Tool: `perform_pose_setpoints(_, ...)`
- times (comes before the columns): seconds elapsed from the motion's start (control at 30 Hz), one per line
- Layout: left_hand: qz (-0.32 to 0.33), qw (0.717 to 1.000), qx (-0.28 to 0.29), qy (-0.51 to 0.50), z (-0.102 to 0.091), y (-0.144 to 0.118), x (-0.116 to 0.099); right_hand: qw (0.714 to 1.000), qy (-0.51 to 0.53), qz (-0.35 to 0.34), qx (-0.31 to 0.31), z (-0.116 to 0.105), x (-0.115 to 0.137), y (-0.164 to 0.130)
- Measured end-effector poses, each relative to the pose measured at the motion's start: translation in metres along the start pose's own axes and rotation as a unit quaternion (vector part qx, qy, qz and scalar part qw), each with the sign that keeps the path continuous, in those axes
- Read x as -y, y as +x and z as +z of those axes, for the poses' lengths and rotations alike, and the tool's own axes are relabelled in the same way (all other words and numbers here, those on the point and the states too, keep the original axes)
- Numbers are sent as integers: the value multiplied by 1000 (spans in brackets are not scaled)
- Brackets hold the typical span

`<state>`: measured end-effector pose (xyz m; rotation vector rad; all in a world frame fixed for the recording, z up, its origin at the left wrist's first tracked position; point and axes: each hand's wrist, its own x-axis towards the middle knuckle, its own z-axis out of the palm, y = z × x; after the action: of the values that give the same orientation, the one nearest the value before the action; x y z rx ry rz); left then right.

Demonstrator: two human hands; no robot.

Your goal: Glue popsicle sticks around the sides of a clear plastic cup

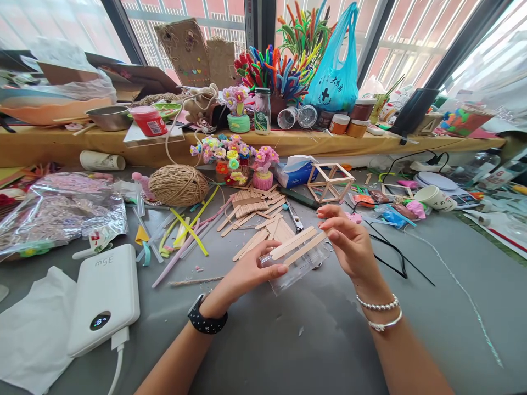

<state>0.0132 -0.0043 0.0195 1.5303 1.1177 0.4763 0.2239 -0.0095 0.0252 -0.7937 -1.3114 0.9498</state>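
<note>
My left hand (pixel 247 271) grips the left end of a clear plastic box (pixel 284 281), thumb in front and fingers behind. Across the top of the box lie two pale wooden craft sticks (pixel 293 243), side by side with a narrow gap. At the box's right end hovers my right hand (pixel 352 244), its thumb and fingers loosely bent and apart, with nothing visible between them. Behind the box is a loose pile of craft sticks (pixel 251 206), with scissors (pixel 295 217) beside it. A cube frame of sticks (pixel 331 182) stands farther back.
A twine ball (pixel 179 185), pipe-cleaner flowers (pixel 233 153) and a tissue pack (pixel 297 171) line the back. A white power bank (pixel 105 296) with a cable lies at left. Black cable (pixel 397 255) and a paper cup (pixel 435 197) are at right.
</note>
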Motion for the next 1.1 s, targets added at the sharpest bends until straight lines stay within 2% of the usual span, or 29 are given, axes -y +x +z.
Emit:
perform_pose_setpoints(0.47, 4, 999, 0, -43, 2, -3, -3, 999, -15, -19, -34, 8, -1, -3)
perform_pose_setpoints(0.73, 36, 995, -9, -90, 4, -6, 0, 999, -16, -22, -40, 8, -2, -4)
perform_pose_setpoints(0.93, 75, 991, -54, -95, 5, -7, 0, 999, -22, -25, -36, 7, -2, -4)
perform_pose_setpoints(1.1, 83, 988, -93, -88, 5, -11, -5, 999, -24, -24, -40, 7, -2, -4)
